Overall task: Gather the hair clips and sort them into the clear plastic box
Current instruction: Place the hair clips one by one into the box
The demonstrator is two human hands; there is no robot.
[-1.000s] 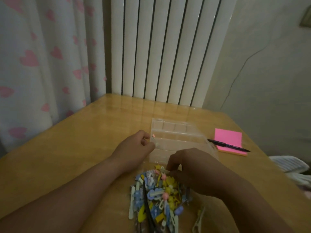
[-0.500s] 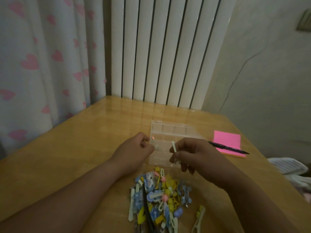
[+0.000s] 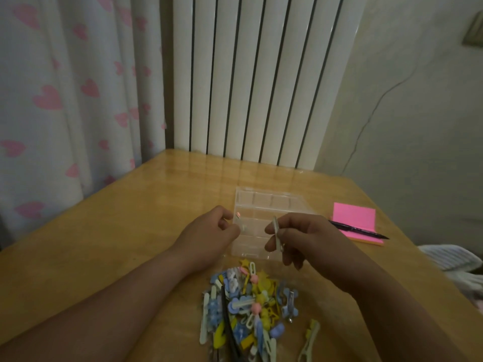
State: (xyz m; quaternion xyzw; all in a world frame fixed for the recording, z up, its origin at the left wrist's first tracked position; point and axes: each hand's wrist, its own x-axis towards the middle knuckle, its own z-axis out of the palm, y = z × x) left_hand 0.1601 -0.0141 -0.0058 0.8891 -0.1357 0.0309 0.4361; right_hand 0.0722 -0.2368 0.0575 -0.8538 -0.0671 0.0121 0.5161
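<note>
A clear plastic box (image 3: 271,205) with several compartments lies on the wooden table (image 3: 117,231), its lid open. My left hand (image 3: 209,236) grips the box's left edge. My right hand (image 3: 305,239) hovers over the box's near right part and pinches a slim white hair clip (image 3: 276,231), held nearly upright. A heap of blue, yellow, pink and white hair clips (image 3: 248,309) lies on the table just in front of the box. One pale clip (image 3: 309,340) lies apart at the heap's right.
A pink sticky-note pad (image 3: 355,218) with a black pen (image 3: 363,231) across it sits right of the box. A white radiator (image 3: 251,79) and a heart-print curtain (image 3: 65,100) stand behind the table. White cloth (image 3: 452,259) lies off the right edge.
My right hand lifted from the heap with a white clip and rose over the box. My left hand stayed on the box's edge.
</note>
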